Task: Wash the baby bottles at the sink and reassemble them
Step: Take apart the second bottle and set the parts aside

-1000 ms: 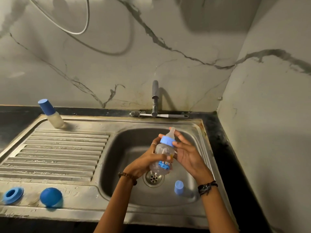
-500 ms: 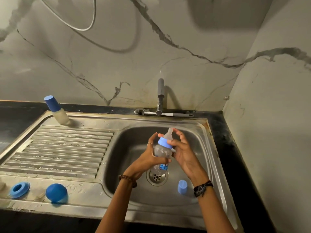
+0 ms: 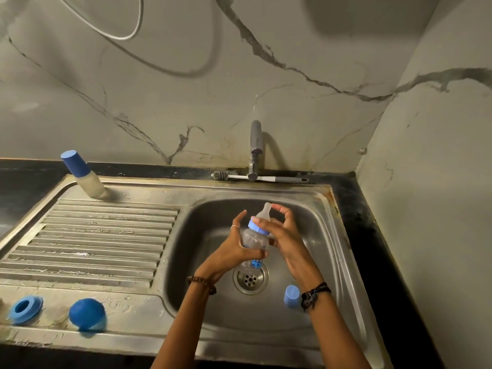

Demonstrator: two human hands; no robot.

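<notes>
Over the steel sink basin [image 3: 314, 235] I hold a clear baby bottle [image 3: 253, 239] with a blue collar ring [image 3: 257, 228] and a translucent teat [image 3: 265, 211]. My left hand [image 3: 234, 249] grips the bottle's body. My right hand [image 3: 286, 235] is curled round the collar, its thumb lying across the ring. A small blue cap [image 3: 292, 296] stands on the basin floor by my right wrist. A second bottle with a blue cap [image 3: 82, 173] stands at the back left of the drainboard.
A blue ring [image 3: 25, 308] and a blue dome cap [image 3: 87, 313] lie on the sink's front left ledge. The tap [image 3: 255, 147] rises behind the basin, with a bottle brush [image 3: 239, 177] lying at its foot. The drain [image 3: 250, 278] sits below the bottle. A wall closes the right side.
Both hands have stayed on the bottle over the basin. My right hand has shifted round the collar, its fingers now lifted by the teat. The view has tilted slightly.
</notes>
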